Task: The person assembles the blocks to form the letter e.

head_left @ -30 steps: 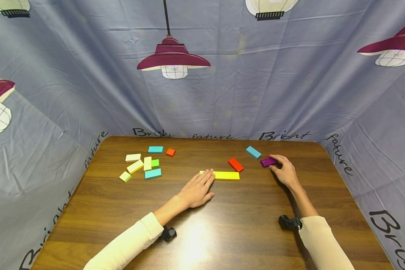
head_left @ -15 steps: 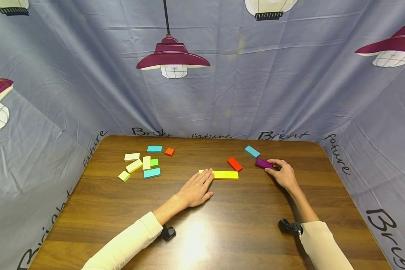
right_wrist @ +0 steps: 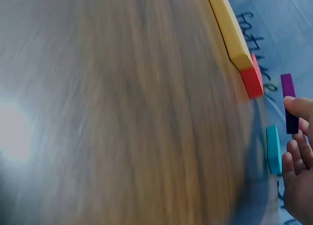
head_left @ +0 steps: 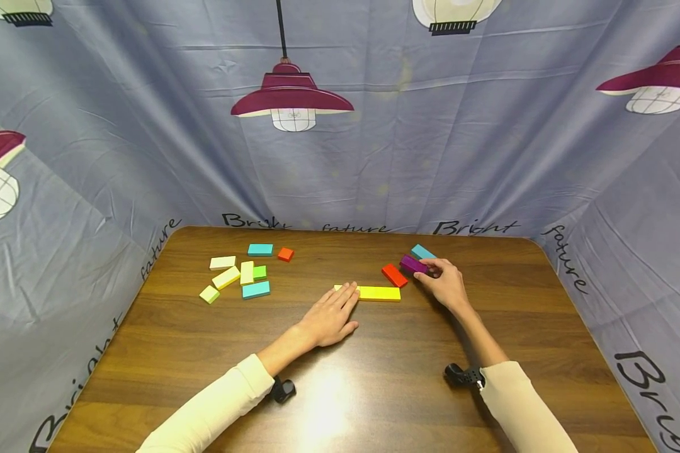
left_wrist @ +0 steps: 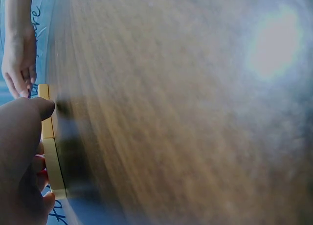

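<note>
8 coloured blocks (head_left: 247,273) lie at 10 o'clock from the left hand (head_left: 330,319), whose extended fingers grasp nothing and rest on the left end of a yellow row (head_left: 380,294). A red block (head_left: 395,275) lies just past the row. Next, at 10 o'clock from the right hand (head_left: 444,284), its thumb and fingers pinch the purple block (head_left: 413,264); a blue block (head_left: 422,251) sits at 11 o'clock.

The worktop (head_left: 396,365) shows wood grain under a smooth, glossy finish, glaring toward its near edge. Beyond the far edge hangs creased cloth (head_left: 368,157) with a soft sheen. The purple block (head_left: 413,264) and yellow blocks (head_left: 380,294) look smooth; whether wood or plastic is unclear. Both sleeves (head_left: 215,402) are matt fabric, the wrist cameras (head_left: 284,391) plastic-looking.
</note>
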A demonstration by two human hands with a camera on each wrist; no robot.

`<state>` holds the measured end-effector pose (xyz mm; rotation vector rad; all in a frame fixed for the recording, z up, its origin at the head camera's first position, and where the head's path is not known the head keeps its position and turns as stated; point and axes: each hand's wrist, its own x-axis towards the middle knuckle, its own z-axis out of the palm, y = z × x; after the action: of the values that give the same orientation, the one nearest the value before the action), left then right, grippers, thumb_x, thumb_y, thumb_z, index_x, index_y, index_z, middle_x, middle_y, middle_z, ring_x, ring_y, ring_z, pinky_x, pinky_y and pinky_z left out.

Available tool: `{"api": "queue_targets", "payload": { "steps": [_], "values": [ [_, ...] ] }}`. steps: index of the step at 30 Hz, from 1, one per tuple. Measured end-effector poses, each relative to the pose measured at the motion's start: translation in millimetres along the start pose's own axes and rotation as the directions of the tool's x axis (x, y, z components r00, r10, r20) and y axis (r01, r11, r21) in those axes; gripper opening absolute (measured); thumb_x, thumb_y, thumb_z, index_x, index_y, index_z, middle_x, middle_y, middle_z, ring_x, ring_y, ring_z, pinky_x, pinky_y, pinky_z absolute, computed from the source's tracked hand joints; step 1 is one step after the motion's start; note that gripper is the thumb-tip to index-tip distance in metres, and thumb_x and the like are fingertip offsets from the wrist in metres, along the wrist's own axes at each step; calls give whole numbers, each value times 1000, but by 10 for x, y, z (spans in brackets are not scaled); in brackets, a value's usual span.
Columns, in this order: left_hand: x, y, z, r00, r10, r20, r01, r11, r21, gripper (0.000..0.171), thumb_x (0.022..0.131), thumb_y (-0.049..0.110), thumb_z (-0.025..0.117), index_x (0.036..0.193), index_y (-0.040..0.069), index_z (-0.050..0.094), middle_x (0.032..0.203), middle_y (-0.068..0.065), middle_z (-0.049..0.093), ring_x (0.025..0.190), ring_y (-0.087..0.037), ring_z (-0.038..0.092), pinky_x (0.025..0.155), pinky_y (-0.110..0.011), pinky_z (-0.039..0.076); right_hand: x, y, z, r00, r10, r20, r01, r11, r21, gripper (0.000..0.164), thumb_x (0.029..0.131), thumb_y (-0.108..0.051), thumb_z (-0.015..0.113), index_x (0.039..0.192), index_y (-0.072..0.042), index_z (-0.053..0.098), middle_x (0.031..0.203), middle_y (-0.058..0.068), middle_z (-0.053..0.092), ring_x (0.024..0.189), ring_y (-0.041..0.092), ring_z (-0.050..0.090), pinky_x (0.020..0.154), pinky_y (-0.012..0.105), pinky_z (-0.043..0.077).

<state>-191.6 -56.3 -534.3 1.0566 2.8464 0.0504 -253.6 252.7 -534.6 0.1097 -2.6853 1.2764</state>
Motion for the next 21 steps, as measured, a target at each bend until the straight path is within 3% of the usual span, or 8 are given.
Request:
{"api": "queue_targets", "payload": {
  "steps": [6,15,21],
  "values": [
    [1,-3,9,1000,11,-27,-11,1000,12,69,105,44,44,157,2,26,164,-14,19,150,-25,16,120,-39,14,100,-159,178,1000,-8,7,8,999,44,39,86,-15,80,120,0,69,114,19,63,99,31,60,85,38,48],
    [22,-8,30,1000,1,-9,-1,1000,13,70,105,46,42,158,4,23,164,-13,15,150,-23,13,120,-39,12,252,-271,362,999,-2,47,-2,996,86,37,87,-13,79,119,2,68,108,20,64,100,32,59,89,43,48],
    [19,-6,16,1000,0,-5,0,1000,14,71,105,46,42,158,4,22,164,-13,15,150,-24,13,120,-40,11,304,-318,460,998,-9,60,5,998,60,38,87,-15,79,121,-2,68,116,20,63,106,34,60,91,47,48]
  ]
}}
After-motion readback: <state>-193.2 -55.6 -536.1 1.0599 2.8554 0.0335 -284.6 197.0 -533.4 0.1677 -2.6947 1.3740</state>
